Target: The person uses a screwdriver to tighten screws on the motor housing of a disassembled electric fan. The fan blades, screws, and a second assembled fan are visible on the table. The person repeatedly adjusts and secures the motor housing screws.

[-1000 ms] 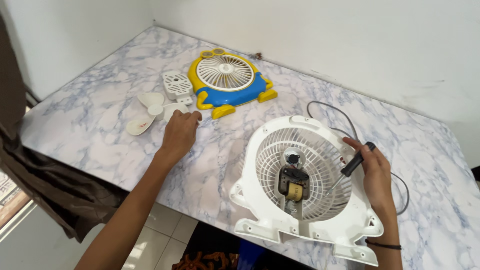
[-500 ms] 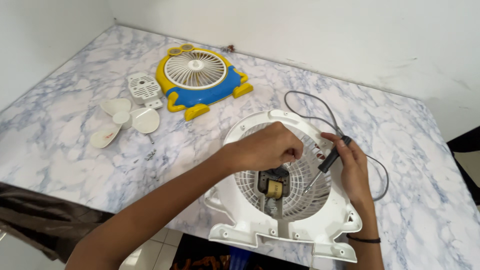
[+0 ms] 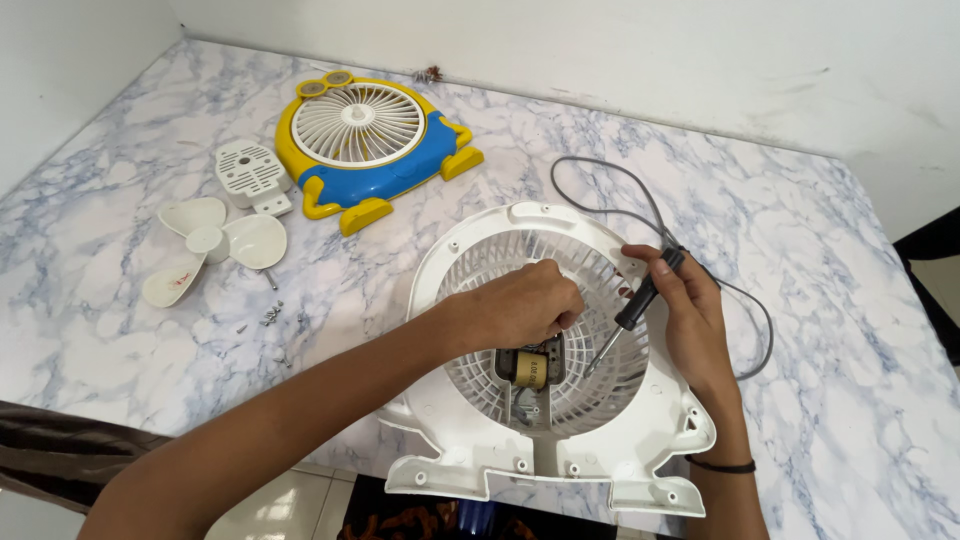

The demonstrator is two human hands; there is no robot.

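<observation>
A white fan housing (image 3: 470, 440) lies face down near the table's front edge, its round grille up and a small motor (image 3: 530, 372) showing in the middle. My left hand (image 3: 525, 305) rests on the grille just above the motor, fingers curled and pinched together; whether it holds something small I cannot tell. My right hand (image 3: 685, 300) grips a black-handled screwdriver (image 3: 625, 318), its tip angled down toward the motor. A grey cable (image 3: 620, 180) loops from the housing's right side.
A yellow and blue fan front (image 3: 365, 140) lies at the back left. Beside it are a small white cover (image 3: 250, 170), a white fan blade (image 3: 210, 245) and several loose screws (image 3: 272, 315). White walls border the marble table (image 3: 830, 330).
My left hand came from the loose parts on the left over to the grille above the motor. The right hand kept the screwdriver, and the view shifted left and closer.
</observation>
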